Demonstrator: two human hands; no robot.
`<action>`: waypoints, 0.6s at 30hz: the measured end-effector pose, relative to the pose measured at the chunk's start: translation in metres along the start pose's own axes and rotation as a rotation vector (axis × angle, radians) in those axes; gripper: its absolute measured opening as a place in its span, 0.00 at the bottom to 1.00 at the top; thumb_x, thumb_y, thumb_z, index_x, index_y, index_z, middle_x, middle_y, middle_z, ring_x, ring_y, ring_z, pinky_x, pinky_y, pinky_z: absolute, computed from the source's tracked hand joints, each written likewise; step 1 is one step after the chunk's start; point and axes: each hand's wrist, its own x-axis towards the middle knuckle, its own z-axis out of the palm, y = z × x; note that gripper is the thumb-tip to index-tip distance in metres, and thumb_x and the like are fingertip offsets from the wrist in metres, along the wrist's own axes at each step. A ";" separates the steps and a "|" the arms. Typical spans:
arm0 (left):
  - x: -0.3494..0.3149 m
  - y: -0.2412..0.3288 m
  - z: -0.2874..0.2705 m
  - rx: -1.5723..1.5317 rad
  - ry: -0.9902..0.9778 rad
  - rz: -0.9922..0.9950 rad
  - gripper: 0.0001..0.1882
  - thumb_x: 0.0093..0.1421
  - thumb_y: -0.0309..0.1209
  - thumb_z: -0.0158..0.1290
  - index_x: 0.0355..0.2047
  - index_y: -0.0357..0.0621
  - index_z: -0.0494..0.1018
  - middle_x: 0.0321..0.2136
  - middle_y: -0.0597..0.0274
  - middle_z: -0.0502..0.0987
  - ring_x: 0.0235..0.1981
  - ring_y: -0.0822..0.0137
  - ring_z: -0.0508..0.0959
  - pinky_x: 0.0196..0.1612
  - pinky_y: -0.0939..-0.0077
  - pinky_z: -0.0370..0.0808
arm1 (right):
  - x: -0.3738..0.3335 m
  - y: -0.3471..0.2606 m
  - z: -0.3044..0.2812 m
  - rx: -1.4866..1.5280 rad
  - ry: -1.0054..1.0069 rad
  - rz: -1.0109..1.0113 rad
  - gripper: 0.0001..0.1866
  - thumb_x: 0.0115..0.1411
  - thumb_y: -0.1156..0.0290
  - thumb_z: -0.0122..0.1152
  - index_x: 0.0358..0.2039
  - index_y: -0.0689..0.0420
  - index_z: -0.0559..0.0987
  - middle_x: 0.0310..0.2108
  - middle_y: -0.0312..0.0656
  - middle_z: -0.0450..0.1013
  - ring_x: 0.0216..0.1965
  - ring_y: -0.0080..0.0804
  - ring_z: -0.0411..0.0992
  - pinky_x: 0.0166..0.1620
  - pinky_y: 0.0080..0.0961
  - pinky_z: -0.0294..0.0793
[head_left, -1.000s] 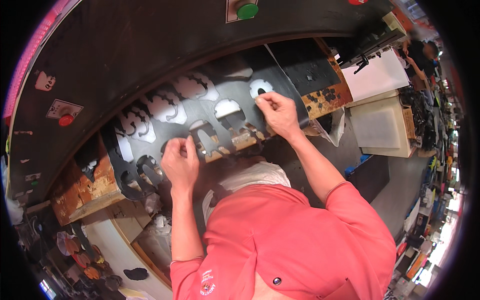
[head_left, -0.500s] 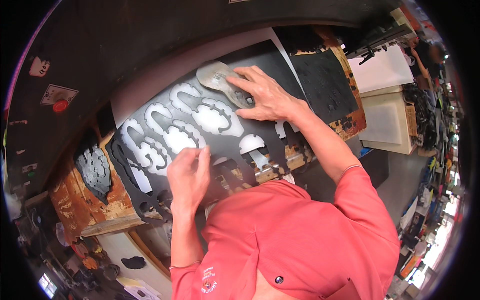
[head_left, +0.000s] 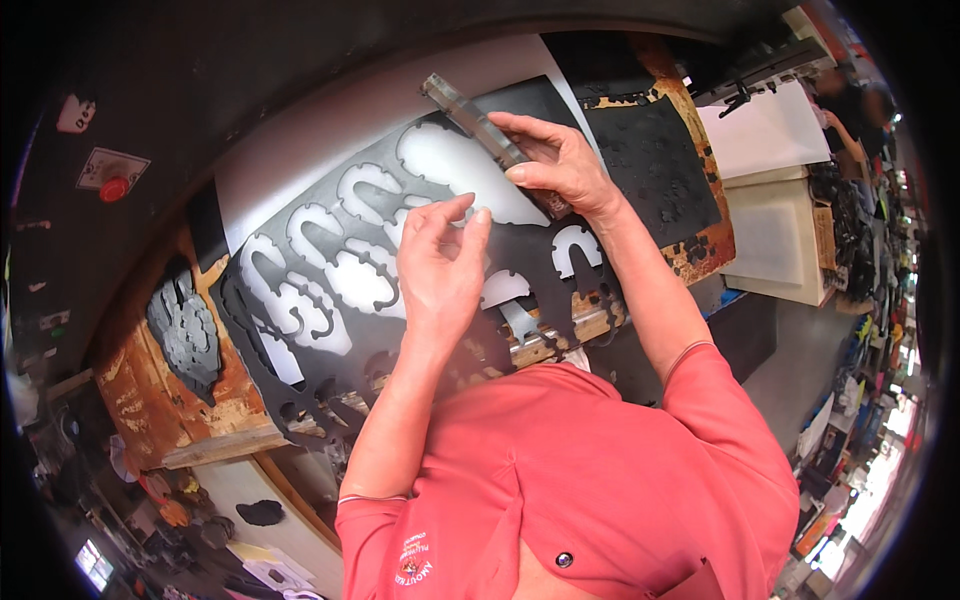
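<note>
My right hand grips a sole-shaped metal cutting die, tipped up on its edge above a black sheet. Beneath the die, a large rounded opening in the sheet shows the white surface below. Just left of the die, my left hand hovers over the sheet with its fingers curled in towards the thumb. What lies inside those fingers, if anything, is hidden. Several arch-shaped and rounded cutouts run across the sheet beside my left hand.
A white board lies under the sheet on a worn brown bench. Dark cut pieces are stacked at the left. A dark machine panel with a red button stands far left. Another black sheet lies at the right.
The die has been lifted off the sheet and tilted onto its edge by my right hand, uncovering the opening. My left hand has moved up and right towards it.
</note>
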 end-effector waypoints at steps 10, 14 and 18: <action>0.041 -0.016 0.042 -0.093 -0.193 0.092 0.29 0.65 0.36 0.67 0.59 0.27 0.75 0.41 0.51 0.86 0.36 0.68 0.86 0.41 0.72 0.83 | -0.003 -0.002 0.001 0.107 0.105 0.012 0.38 0.58 0.66 0.75 0.68 0.65 0.74 0.48 0.40 0.80 0.46 0.24 0.79 0.53 0.22 0.79; 0.035 -0.023 0.031 -0.167 -0.228 0.012 0.12 0.72 0.31 0.60 0.46 0.33 0.83 0.32 0.63 0.84 0.32 0.72 0.84 0.37 0.78 0.80 | -0.003 0.001 0.001 0.135 0.108 0.013 0.37 0.59 0.67 0.74 0.68 0.65 0.74 0.46 0.38 0.80 0.45 0.23 0.78 0.51 0.20 0.78; 0.021 -0.021 0.001 -0.150 -0.085 -0.113 0.11 0.73 0.31 0.58 0.42 0.33 0.83 0.30 0.67 0.80 0.27 0.75 0.82 0.28 0.82 0.78 | -0.002 0.006 0.004 0.055 0.114 -0.065 0.37 0.58 0.69 0.75 0.67 0.64 0.75 0.48 0.38 0.80 0.45 0.22 0.77 0.50 0.20 0.77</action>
